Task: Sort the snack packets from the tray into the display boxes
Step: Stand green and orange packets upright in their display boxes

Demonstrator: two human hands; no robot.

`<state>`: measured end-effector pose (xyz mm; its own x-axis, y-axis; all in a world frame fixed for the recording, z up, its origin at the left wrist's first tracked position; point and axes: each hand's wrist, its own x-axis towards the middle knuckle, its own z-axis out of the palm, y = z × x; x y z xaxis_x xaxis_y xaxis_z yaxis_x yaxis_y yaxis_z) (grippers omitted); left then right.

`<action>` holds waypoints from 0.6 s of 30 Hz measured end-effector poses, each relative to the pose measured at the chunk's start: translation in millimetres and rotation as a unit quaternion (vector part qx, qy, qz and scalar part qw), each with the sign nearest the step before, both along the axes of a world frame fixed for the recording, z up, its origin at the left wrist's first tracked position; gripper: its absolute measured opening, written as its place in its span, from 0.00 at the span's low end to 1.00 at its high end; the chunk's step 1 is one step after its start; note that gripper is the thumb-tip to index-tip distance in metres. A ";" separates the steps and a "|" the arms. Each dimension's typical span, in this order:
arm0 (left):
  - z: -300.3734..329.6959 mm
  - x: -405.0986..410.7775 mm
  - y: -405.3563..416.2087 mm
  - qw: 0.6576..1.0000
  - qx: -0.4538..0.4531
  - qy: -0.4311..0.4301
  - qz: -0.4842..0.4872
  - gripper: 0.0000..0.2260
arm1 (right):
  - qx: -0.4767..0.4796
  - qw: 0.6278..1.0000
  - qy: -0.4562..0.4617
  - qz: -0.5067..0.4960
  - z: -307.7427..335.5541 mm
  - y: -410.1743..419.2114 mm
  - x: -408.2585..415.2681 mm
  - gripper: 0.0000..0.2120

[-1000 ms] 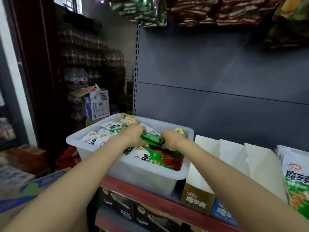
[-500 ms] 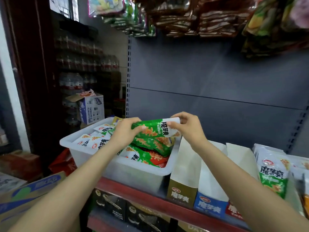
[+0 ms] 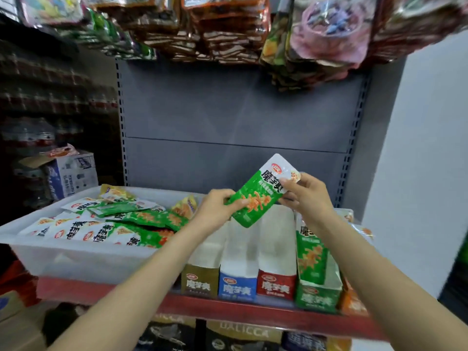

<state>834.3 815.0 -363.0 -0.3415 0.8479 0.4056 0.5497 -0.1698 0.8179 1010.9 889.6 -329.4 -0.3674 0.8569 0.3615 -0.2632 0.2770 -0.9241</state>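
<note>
Together we pinch the green packet by opposite ends, left hand low, right hand high, tilting it bottom-down, probably to slot upright. Below the grip stand the boxes; the green box lies right, the tray left.

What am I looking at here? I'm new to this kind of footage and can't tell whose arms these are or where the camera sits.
The camera is worn on a person's head and looks down at their own bare arms. The left hand and right hand together hold one green snack packet above a row of display boxes on a red shop shelf. The green box already has packets in it. To the left stands a clear plastic tray with more packets. Other snack bags hang overhead.
</note>
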 end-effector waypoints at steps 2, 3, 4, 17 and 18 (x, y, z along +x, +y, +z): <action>-4.7 20.2 13.7 0.999 0.004 0.041 0.005 0.07 | 0.033 0.999 -0.013 -0.037 6.4 8.3 26.8 0.05; -6.2 30.5 19.0 0.998 0.011 0.061 0.008 0.07 | 0.048 0.997 -0.019 -0.053 9.4 12.9 39.3 0.04; -7.3 40.3 23.5 0.996 0.014 0.083 0.014 0.09 | 0.057 0.996 -0.022 -0.066 11.8 16.9 51.3 0.04; -4.0 80.6 66.1 0.919 -0.204 0.324 -0.093 0.50 | 0.205 0.935 -0.252 -0.142 -1.5 44.3 93.0 0.04; -2.7 78.3 68.1 0.913 -0.217 0.334 -0.089 0.51 | 0.223 0.923 -0.277 -0.144 -4.6 46.1 90.3 0.06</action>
